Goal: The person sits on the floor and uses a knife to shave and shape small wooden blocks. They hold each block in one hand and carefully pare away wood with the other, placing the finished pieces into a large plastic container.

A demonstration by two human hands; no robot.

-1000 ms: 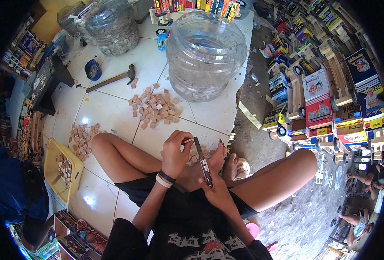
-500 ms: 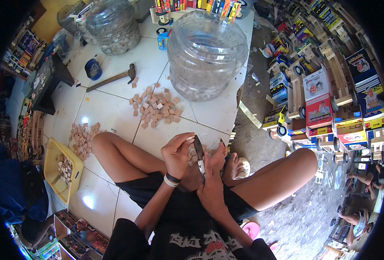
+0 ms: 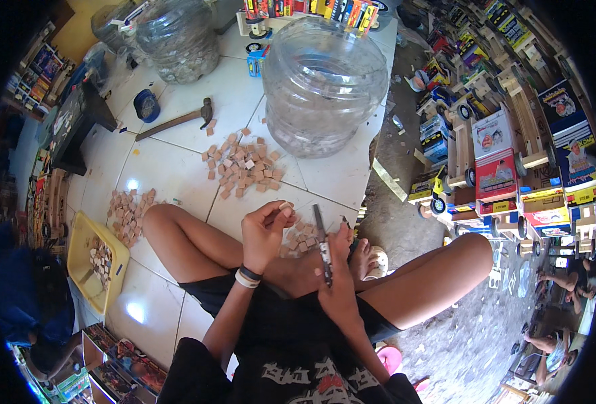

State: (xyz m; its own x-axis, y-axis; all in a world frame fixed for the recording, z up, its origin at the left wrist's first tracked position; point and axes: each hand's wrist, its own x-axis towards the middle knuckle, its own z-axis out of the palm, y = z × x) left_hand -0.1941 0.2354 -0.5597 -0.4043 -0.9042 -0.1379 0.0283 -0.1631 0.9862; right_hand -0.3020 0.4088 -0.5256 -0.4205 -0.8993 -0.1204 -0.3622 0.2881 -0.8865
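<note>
Between the fingertips of my left hand (image 3: 263, 232) I pinch a small wooden block (image 3: 285, 205), partly covered by them. My right hand (image 3: 339, 279) is closed around a marker pen (image 3: 325, 256), dark at its upper end, with a pale printed barrel. A small dark bit shows at the right fingertips; I cannot tell what it is. Hand and pen stand apart from the left hand. Below and between the hands lies a small pile of wooden blocks (image 3: 302, 237). Farther off is a larger heap of blocks (image 3: 244, 165) on the white tiles.
A big clear plastic container (image 3: 325, 87) stands beyond the heap. Left of it lie a hammer (image 3: 177, 122) and a blue cup (image 3: 146, 106). More blocks (image 3: 128, 215) and a yellow tub (image 3: 117, 279) are by my left knee. Wooden toy trucks (image 3: 493, 161) are stacked at right.
My left hand has drawn left and slightly up, away from the marker pen. The right hand has shifted a little right and down with the pen.
</note>
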